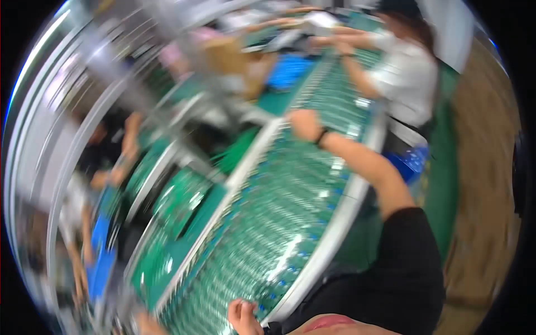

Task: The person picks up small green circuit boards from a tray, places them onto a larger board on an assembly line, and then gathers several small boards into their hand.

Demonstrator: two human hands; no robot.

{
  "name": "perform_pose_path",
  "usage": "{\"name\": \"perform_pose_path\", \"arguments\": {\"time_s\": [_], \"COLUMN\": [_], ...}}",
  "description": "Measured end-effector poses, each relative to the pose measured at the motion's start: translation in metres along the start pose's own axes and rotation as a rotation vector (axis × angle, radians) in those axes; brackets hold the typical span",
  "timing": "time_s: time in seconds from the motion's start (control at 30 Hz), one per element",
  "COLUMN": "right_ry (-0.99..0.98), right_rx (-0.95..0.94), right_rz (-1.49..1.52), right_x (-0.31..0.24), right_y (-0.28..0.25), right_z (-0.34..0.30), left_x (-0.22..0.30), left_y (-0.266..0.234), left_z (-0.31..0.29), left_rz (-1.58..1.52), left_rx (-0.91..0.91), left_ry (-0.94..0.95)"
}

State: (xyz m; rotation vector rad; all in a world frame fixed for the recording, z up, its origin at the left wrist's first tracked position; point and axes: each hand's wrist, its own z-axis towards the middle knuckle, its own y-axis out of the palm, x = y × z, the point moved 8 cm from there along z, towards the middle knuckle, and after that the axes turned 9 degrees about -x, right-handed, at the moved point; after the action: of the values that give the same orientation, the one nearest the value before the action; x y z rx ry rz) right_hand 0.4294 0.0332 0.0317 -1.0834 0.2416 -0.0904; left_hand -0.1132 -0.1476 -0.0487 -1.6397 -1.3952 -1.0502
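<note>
A green conveyor line (329,97) runs from the lower middle toward the upper right. Clear glossy tube-like pieces (268,229) lie across it side by side, with small blue spots along their ends; blur hides their exact kind. My right arm stretches far ahead, and my right hand (305,124), with a dark band at the wrist, is closed over the line near its left rail. Whatever that hand holds, if anything, is hidden. Low in the picture, my left hand (243,315) has curled fingers at the near end of the pieces; its contents cannot be made out.
Pale rails (329,245) border the line. Beyond my right hand, a co-worker in white (407,84) reaches over it. A blue bin (410,164) sits by the right rail. Left are green bundles (178,201), a metal frame, a blue tray (102,262) and other people, all blurred.
</note>
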Motion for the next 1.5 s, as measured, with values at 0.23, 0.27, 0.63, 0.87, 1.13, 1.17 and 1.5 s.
{"name": "perform_pose_path", "arguments": {"time_s": [0.23, 0.27, 0.63, 0.87, 1.13, 1.17, 1.5], "right_ry": [-0.587, -0.683, -0.888, -0.190, -0.141, -0.224, -0.140], "right_rx": [-0.293, -0.351, -0.109, -0.060, -0.129, -0.114, -0.138], "right_rz": [0.342, 0.433, 0.714, 0.763, 0.804, 0.738, 0.805], "right_x": [-0.193, -0.215, -0.293, -0.238, -0.292, -0.298, -0.307], "right_y": [-0.138, -0.135, -0.108, -0.118, -0.086, -0.088, -0.084], "right_z": [-0.165, -0.188, -0.234, -0.199, -0.212, -0.214, -0.215], "left_x": [0.030, 0.030, 0.013, 0.051, 0.054, 0.053, 0.077], "left_y": [0.096, 0.115, 0.147, 0.144, 0.087, 0.085, 0.079], "left_z": [0.054, 0.055, 0.043, 0.050, 0.057, 0.055, 0.042], "left_rz": [-0.678, -0.843, -0.770, -0.813, -0.439, -0.391, 0.007], "left_rx": [-0.528, -0.644, -0.598, -0.658, -0.340, -0.318, -0.207], "left_ry": [0.008, -0.096, -0.249, -0.025, 0.232, 0.271, 0.631]}}
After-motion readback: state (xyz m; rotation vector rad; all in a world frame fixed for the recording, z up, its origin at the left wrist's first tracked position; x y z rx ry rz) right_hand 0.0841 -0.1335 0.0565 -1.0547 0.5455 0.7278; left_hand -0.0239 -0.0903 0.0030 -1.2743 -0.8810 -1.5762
